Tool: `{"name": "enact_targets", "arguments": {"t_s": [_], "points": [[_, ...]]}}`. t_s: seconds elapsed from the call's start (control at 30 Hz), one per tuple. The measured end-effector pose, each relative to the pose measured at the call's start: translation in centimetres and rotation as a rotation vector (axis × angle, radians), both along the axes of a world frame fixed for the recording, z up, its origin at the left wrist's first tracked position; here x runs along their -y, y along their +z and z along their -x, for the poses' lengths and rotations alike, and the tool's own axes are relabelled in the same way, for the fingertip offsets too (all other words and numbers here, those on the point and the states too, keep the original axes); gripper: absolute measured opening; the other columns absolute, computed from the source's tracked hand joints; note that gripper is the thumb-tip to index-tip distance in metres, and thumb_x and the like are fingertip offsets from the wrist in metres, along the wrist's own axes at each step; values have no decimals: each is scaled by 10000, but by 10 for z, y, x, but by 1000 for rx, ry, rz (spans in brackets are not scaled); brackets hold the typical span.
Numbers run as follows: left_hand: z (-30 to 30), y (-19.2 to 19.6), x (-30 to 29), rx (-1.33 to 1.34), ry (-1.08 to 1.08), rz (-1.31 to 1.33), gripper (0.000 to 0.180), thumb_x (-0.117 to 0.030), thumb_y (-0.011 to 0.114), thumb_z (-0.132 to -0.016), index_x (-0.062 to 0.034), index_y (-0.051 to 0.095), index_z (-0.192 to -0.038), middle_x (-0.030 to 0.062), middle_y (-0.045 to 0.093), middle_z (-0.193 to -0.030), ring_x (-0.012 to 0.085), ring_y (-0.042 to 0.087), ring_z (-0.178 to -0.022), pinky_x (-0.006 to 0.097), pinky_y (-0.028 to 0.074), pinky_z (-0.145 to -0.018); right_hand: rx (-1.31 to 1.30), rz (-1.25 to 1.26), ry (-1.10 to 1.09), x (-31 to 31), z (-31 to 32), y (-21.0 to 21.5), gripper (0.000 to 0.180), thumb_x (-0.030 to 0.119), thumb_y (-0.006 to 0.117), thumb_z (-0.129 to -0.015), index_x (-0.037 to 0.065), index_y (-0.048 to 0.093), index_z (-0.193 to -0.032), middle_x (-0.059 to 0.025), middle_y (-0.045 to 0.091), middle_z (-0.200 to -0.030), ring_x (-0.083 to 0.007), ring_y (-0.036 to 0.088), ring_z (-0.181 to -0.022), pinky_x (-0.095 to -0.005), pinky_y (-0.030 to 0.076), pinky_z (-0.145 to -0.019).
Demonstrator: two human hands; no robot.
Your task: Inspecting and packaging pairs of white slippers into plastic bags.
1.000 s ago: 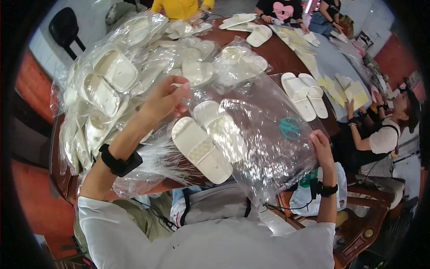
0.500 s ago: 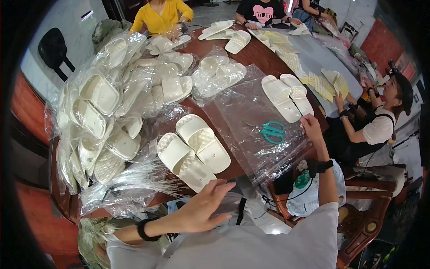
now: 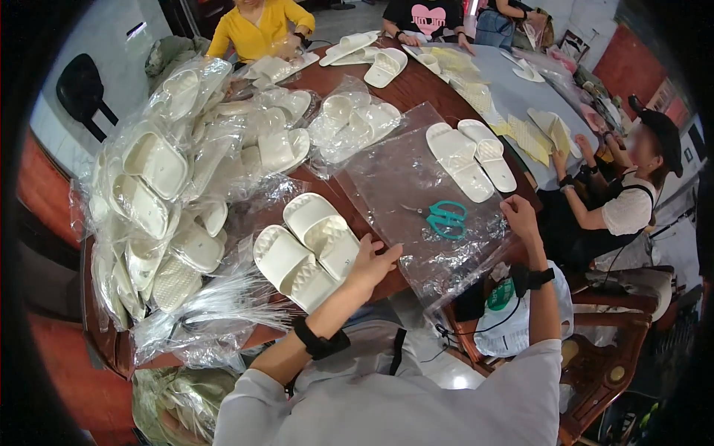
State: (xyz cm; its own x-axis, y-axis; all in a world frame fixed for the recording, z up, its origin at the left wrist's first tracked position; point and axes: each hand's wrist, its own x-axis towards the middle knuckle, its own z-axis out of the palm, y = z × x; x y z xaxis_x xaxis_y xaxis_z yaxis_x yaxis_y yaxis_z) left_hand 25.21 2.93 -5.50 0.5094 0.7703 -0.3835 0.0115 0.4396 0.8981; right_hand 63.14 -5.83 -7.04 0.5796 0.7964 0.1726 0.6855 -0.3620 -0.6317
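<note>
Clear plastic bags [image 3: 394, 201] lie flat in a stack at the table's right side. My right hand [image 3: 522, 220] is at their right edge, its fingertips pinched on a bag. At the left edge of the bags is my left hand [image 3: 374, 265], palm down, thumb and fingers apart, holding nothing I can see. Just left of it rests a pair of cream slippers [image 3: 301, 249], partly covered by the hand and wrist. Green-handled scissors [image 3: 448, 220] lie on the bags. Another pair of cream slippers [image 3: 468, 160] sits at their far right corner.
A large heap of bagged slippers [image 3: 156, 163] covers the left of the brown table [image 3: 349, 89]. A bundle of thin clear strands [image 3: 216, 312] lies at its near edge. Several people sit around, one on the right [image 3: 625, 201] holding a sheet. A wooden chair [image 3: 606, 372] stands near right.
My left hand has moved up and right, from below the near slippers to the left edge of the bags. My right hand stays at the bags' right edge. The whole view shifted slightly.
</note>
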Motion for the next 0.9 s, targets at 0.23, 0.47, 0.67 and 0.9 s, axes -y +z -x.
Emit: {"name": "enact_targets", "arguments": {"t_s": [0.23,0.47,0.67,0.9], "points": [[-7,6,-21,-147,-161,-38,509,-232,636,-905,57,377,-1234,133,555,-954,182,635,-732,307,544,-593,96,190,-52,9,8,26,295,285,645,-822,-7,664,-865,-163,667,-778,-314,655,-748,-394,491,-695],[-6,0,-32,-124,-183,1,464,-180,622,-910,78,373,-1204,140,531,-935,185,634,-637,310,551,-505,-726,157,222,21,8,58,364,344,513,-945,21,666,-1016,-76,669,-819,-192,640,-712,-264,469,-595],[-10,-6,-35,-128,-184,-6,428,-162,634,-899,71,382,-1155,131,523,-915,195,635,-622,317,571,-508,-1252,-164,473,21,11,31,421,336,572,-924,-16,591,-1155,-147,655,-1085,-261,651,-942,-320,526,-790],[-14,-6,-35,-161,-175,-34,390,-124,637,-879,82,386,-1095,161,552,-914,206,667,-647,307,578,-499,-64,-11,668,-24,93,30,388,209,711,-792,22,621,-1119,-125,650,-1117,-260,607,-1064,-357,487,-883]]}}
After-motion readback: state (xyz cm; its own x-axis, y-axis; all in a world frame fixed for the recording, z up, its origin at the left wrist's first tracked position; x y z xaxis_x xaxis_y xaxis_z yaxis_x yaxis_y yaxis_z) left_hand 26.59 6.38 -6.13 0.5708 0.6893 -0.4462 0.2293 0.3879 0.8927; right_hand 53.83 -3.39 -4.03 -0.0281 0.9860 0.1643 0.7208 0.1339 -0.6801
